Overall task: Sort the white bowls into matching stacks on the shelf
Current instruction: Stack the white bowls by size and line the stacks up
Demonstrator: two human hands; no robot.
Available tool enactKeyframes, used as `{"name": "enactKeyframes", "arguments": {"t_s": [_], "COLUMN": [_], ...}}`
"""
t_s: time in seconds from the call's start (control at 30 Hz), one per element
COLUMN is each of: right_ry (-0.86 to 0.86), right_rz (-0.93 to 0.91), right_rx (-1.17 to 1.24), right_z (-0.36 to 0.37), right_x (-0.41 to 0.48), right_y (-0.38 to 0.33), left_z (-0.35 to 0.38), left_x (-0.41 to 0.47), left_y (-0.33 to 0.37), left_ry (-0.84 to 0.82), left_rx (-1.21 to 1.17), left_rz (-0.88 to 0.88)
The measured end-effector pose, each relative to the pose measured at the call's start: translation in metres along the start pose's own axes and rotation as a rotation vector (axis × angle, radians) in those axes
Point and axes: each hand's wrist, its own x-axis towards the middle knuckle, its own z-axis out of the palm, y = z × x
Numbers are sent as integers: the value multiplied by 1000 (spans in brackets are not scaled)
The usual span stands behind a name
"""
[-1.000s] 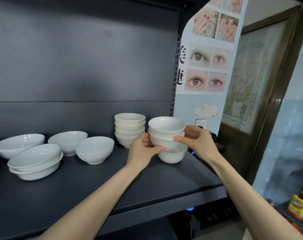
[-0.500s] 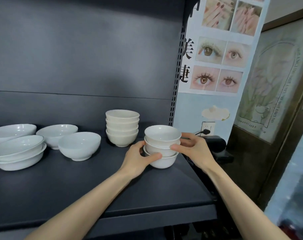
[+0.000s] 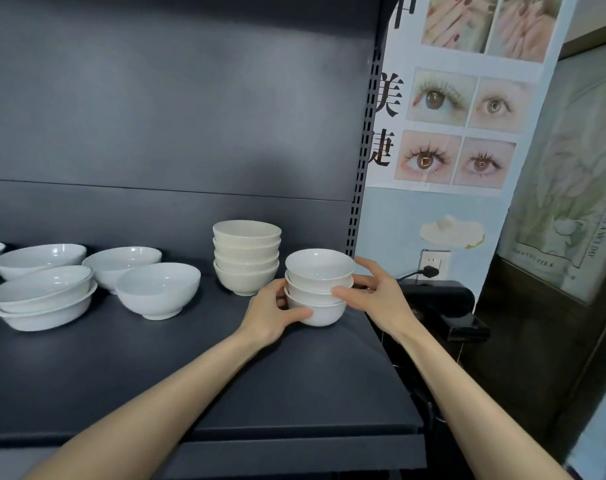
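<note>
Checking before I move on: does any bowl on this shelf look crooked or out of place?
Yes: on the left, the top bowl of the pair of shallow bowls sits tilted in the one beneath. The other stacks look straight.

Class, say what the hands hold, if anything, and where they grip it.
Both hands, left and right, grip the stack of three small bowls by its sides.

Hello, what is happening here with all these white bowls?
A person is sorting white bowls on a dark shelf. Both hands, the left hand and the right hand, hold a stack of three small bowls that sits near the shelf's right end. Just behind it to the left stands a stack of four cream bowls. Wider bowls lie further left, two of them nested, the others single.
</note>
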Motion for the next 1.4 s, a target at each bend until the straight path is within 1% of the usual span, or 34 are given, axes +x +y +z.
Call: {"name": "enactKeyframes", "arguments": {"t_s": [0.13,0.23,0.47,0.7,0.9,1.1,1.17,1.27,1.33,1.4], "right_ry": [-53,-49,-12,37,38,-3,-31,-68,-92,-118], "right_rz": [-35,-72,-56,-16,1,15,22,-3,-25,-38], "right_rx": [-17,-67,-49,-16,-26,-45,-94,-261,-393,-502], "right_z": [2,5,10,12,11,7,6,1,-3,-5], "right_x": [14,23,42,43,44,43,42,40,41,39], "right_y": [0,1,9,11,10,6,2,-4,-9,-17], "left_z": [1,3,5,4,5,5,5,3,1,-2], "left_x": [15,24,32,33,32,31,29,27,23,20], "left_y": [-6,-11,-23,-28,-28,-26,-24,-20,-14,-4], "left_ry": [-11,4,69,60,77,81,64,39,43,12], "left_rx": [-26,-46,-37,-57,-76,-62,-17,84,190,336], "left_rz": [13,24,87,109,104,103,107,90,67,59]}}
